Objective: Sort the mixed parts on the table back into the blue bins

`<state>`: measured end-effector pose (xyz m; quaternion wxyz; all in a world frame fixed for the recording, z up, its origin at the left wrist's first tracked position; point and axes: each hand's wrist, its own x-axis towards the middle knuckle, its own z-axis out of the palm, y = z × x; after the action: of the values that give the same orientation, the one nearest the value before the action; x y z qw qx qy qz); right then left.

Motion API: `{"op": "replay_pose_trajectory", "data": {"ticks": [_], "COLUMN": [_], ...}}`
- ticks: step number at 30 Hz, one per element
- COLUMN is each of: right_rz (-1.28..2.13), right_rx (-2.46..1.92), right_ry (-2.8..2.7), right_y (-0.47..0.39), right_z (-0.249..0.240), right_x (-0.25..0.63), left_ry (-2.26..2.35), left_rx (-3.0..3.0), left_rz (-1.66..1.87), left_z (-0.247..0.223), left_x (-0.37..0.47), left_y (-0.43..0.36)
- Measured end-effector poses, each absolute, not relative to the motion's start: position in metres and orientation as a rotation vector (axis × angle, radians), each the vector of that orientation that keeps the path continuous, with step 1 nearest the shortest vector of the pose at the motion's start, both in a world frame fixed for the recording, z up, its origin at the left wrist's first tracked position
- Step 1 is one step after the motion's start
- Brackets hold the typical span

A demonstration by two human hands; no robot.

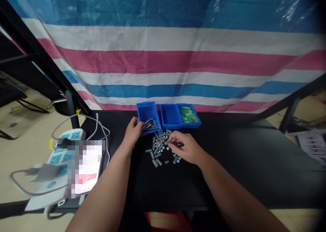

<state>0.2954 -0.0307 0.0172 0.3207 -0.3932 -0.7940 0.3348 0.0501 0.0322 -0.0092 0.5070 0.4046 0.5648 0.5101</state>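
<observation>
My left hand (132, 131) grips the near left corner of a blue plastic bin (147, 108), with the thumb over its rim. The bin appears tilted toward me, and several grey metal cylinders (150, 124) lie at its near end. In front of it a loose pile of similar cylinders (156, 163) and small shiny screw-like parts (158, 143) is spread over the black tabletop. My right hand (185, 146) is over the right side of this pile, its fingers curled and pinched together. Whatever is between those fingertips is too small and hidden to make out.
A second blue bin (170, 114) and a third blue bin (197, 124) holding green-tinted bags (188, 114) stand to the right. On the left are a power strip (73, 134) with cables and a lit, blurred screen (88, 167). A striped tarp (163, 62) hangs behind the black table (241, 157).
</observation>
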Motion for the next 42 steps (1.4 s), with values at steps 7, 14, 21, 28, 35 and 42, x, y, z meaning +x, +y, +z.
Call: {"op": "replay_pose_trajectory", "data": {"ticks": [7, 14, 21, 28, 35, 42], "right_rz": [1.111, 1.19, 1.351, 1.407, 1.218, 1.017], "right_rx": [-1.13, -1.005, -0.958, -0.778, -0.879, -0.953], "right_ry": [-2.063, -1.91, -1.959, -1.56, -1.826, -2.094], "right_y": [-0.028, -0.028, -0.026, -0.027, -0.028, -0.03], "right_z": [0.011, 0.01, 0.006, 0.001, -0.001, 0.009], "right_x": [0.293, 0.294, 0.288, 0.277, 0.283, 0.283], "left_ry": [1.362, 1.347, 1.358, 1.349, 1.358, 1.367], "left_rx": [0.976, 0.997, 0.977, 0.997, 0.993, 0.992], "left_rz": [1.236, 1.241, 1.239, 1.22, 1.221, 1.221], "left_z": [-0.01, -0.011, -0.011, -0.012, -0.012, -0.009], "left_x": [0.05, 0.049, 0.049, 0.049, 0.049, 0.049], "left_y": [0.032, 0.032, 0.033, 0.034, 0.034, 0.033]}}
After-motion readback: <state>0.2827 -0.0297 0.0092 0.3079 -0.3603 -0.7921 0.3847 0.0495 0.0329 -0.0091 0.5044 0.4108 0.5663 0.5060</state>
